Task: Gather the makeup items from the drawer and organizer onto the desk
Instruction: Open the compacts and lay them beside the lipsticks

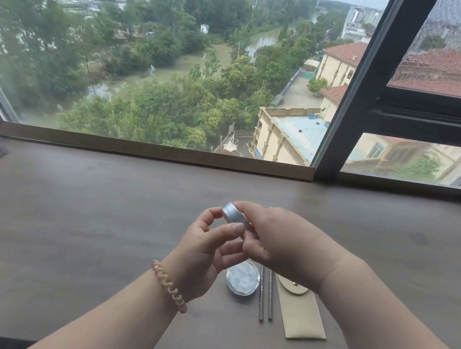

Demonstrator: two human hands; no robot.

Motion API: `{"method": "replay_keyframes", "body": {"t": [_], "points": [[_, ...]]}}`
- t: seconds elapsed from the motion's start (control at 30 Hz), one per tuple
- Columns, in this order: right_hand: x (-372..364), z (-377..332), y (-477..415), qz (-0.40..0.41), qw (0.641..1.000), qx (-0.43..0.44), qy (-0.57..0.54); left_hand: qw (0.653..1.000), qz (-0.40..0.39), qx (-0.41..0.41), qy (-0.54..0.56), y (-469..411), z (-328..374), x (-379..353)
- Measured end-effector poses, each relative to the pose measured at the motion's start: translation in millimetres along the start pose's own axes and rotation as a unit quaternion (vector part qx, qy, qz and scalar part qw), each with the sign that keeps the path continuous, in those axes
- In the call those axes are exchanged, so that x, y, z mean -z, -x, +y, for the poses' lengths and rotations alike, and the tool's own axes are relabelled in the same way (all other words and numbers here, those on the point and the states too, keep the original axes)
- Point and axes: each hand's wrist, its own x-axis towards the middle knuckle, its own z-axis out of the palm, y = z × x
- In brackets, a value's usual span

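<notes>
Silver tin [231,213], small and round, is held in mid-air above the desk [79,216] by both grips. The left grip [202,253] pinches it from below and from the left, thumb against its side and forefinger curled to its rim. The right grip [281,244] closes over its far, right edge with fingers curled round it, hiding part of the tin. The tin is tilted, its flat face turned up and to the left. A coiled tan band [169,285] circles the left wrist. Directly below the two grips, on the desk and nearer the person, lies a clear round jar [242,281] with white contents, partly hidden by the left grip. Just right of the jar, two thin metal rods [262,298] lie side by side, running toward the person. Right of the rods, under the right wrist, a beige pouch [303,315] lies flat with a pale oval piece [294,287] at its top, mostly covered by the arm. Beyond the grips the dark wood desk runs to a window [151,54] looking on trees and roofs.
</notes>
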Motion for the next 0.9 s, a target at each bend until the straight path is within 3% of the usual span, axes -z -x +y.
{"method": "replay_keyframes", "body": {"t": [0.2,0.37,0.63,0.73,0.9], "points": [[-13.3,7.4,-2.6,0.050,0.998,0.027,0.027,1.000,0.000,-0.018,0.013,0.2,1.7,1.0],[-26.2,24.7,0.6,0.191,0.978,0.081,-0.012,0.999,-0.031,-0.021,0.029,-0.5,1.6,4.6],[-36.7,36.5,-7.7,0.372,0.894,-0.052,-0.246,0.995,-0.082,-0.002,0.065,2.3,-7.5,6.0],[-34.4,40.9,-14.4,0.352,0.871,-0.084,-0.333,0.994,-0.080,0.002,0.072,1.4,-10.3,5.3],[-45.3,50.2,-16.8,0.228,0.843,-0.058,-0.484,0.995,-0.061,0.004,0.084,-2.1,-12.8,9.9]]}}
